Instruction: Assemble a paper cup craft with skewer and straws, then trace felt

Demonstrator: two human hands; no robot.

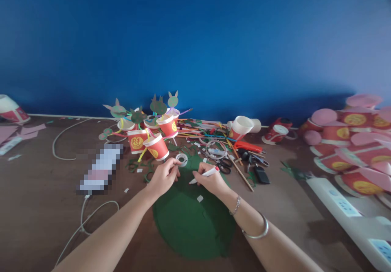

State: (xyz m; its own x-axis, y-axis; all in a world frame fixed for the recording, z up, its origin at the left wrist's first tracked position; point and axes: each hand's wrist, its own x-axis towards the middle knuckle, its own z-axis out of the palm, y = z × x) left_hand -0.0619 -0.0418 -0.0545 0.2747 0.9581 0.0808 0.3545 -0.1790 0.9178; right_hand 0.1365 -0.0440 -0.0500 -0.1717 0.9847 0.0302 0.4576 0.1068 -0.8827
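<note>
My left hand (164, 177) has its fingers curled together, with the thumb and index finger at the lower edge of a white tape roll (182, 160). A white marker (205, 174) with a red end sits in the grip of my right hand (210, 184). Its tip points down and left, close to the green sheet; contact cannot be told. This large rounded green sheet (192, 227) lies under both hands. A small white scrap (199, 198) rests on it. Just beyond my left hand stand red-and-white paper cups (157, 146) with green animal-shaped cutouts.
A blurred phone (102, 168) with a cable lies left. Scissors (225, 166), a red-orange tool (249, 147), keys (261, 175) and a wooden stick (242, 175) lie beyond my right hand. At right are a power strip (334, 200) and piled cups with pink paper (360, 141). A blue wall (195, 51) stands behind.
</note>
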